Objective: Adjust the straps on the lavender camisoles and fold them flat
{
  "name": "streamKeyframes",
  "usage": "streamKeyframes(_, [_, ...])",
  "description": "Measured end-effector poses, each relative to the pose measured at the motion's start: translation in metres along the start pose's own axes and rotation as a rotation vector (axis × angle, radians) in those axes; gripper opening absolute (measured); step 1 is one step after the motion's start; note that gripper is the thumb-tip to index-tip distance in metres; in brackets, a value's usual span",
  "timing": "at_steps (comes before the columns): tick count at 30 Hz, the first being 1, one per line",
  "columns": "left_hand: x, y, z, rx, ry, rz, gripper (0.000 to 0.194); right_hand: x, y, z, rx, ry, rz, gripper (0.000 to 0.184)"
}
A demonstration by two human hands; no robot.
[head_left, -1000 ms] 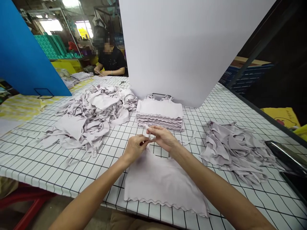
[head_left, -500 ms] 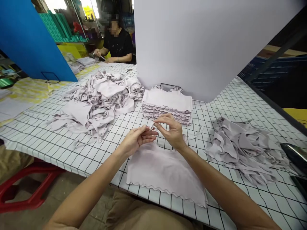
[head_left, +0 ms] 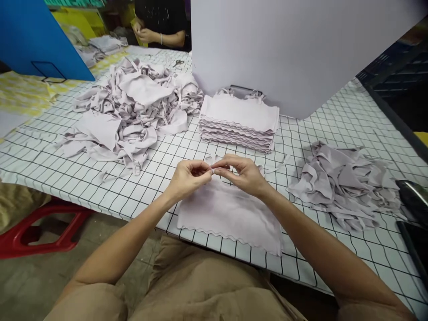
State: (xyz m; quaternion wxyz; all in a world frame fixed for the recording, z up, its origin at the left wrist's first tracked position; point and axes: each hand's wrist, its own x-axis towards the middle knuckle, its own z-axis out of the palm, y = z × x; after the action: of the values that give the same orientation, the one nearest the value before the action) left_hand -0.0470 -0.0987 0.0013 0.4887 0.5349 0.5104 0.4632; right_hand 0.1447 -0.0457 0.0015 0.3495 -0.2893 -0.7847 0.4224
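Observation:
A pale lilac strappy top (head_left: 230, 211) lies spread on the checked tablecloth before me, its wavy hem towards the table's near edge. Above its upper left part, my left hand (head_left: 190, 177) is closed in a pinch on the top's thin strap (head_left: 211, 159). My right hand (head_left: 242, 174) pinches the same strap, fingertips meeting those of the left. The small part between the fingertips is mostly hidden. Another strap (head_left: 279, 165) trails on the cloth to the right of my right hand.
Behind my hands stands a neat stack of folded tops (head_left: 239, 120). A heap of loose garments (head_left: 143, 98) lies left, another pile (head_left: 341, 187) right. A grey panel (head_left: 267, 53) and a blue panel (head_left: 40, 40) rise from the table. Across it sits a person (head_left: 163, 26). Scissors (head_left: 179, 63) lie farther back.
My left hand has gone from open fingers to a pinch, and both hands' fingertips now meet at the strap. The view has tilted downward. The person opposite has brought their hands together.

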Motion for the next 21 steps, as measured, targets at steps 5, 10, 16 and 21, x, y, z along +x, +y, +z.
streamKeyframes(5, [-0.016, -0.018, -0.004, 0.492, -0.098, 0.181, 0.007, -0.01, 0.001, -0.001, -0.12, 0.056, -0.031, 0.008])
streamKeyframes(10, [-0.028, -0.043, -0.004, 0.867, -0.107, 0.107, 0.02, -0.023, 0.01, 0.003, -0.003, 0.04, 0.118, 0.007])
streamKeyframes(16, [-0.029, -0.05, -0.002, 0.75, -0.116, 0.112, 0.011, -0.029, 0.021, 0.024, -0.066, -0.021, 0.021, 0.01])
streamKeyframes(21, [-0.031, -0.056, 0.0, 0.701, -0.084, 0.133, 0.009, -0.032, 0.025, 0.035, -0.092, -0.024, 0.012, 0.011])
